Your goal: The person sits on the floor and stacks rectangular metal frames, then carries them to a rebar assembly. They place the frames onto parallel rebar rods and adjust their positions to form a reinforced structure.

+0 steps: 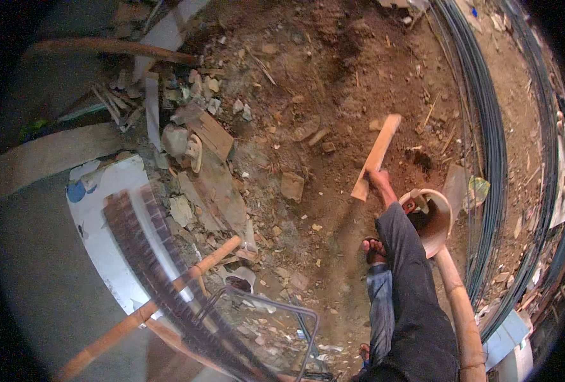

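From the lower edge a dark-sleeved arm reaches up past my jeans-clad leg, and at its end my right hand (379, 179) is closed around the near part of a flat, light-coloured wooden board (380, 148). The board slants up and to the right over reddish earth. Just right of the wrist is a pale round bucket (446, 215), tilted so its dark inside shows; something red and a light piece lie in it. My left hand is out of the picture.
Long bundles of dark rods (495, 153) run along the right, with a bamboo pole (459, 305) below the bucket. At the left are a white panel (98, 235), another wooden pole (216, 254) and a bent metal bar (282, 305). Broken bricks and rubble cover the ground.
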{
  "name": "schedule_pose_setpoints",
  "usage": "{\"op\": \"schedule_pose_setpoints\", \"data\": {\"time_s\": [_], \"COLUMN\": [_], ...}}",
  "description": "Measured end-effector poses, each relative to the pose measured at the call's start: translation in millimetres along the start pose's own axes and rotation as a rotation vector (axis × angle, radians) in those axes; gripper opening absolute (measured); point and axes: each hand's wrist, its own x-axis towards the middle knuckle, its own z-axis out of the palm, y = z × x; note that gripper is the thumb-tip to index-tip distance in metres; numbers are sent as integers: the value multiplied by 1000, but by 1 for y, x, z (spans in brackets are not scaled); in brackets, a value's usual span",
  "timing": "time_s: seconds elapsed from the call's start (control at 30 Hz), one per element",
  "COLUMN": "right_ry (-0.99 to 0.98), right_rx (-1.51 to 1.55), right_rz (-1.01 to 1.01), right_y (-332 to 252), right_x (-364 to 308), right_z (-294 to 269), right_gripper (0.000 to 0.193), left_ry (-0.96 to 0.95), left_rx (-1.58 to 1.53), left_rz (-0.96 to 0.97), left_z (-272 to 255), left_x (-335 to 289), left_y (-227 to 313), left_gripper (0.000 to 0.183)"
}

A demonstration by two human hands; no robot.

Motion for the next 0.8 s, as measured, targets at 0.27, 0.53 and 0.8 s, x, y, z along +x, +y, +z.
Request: {"op": "schedule_pose_setpoints", "data": {"time_s": [0.27, 0.53, 0.8], "right_ry": [-391, -532, -864], "right_rx": [316, -45, -627], "right_rz": [-250, -1169, -1040], "right_y": [-158, -444, -596], "right_x": [-131, -195, -369], "right_z": [-73, -193, -139], "right_gripper": [44, 57, 59], "left_ry": [73, 139, 126], "left_rx": [-111, -170, -221], "left_rz": [-4, -14, -2], "left_z": [-31, -34, -42], "left_x": [-33, -34, -28], "left_y": [17, 20, 23], "left_gripper": [82, 78, 77]}}
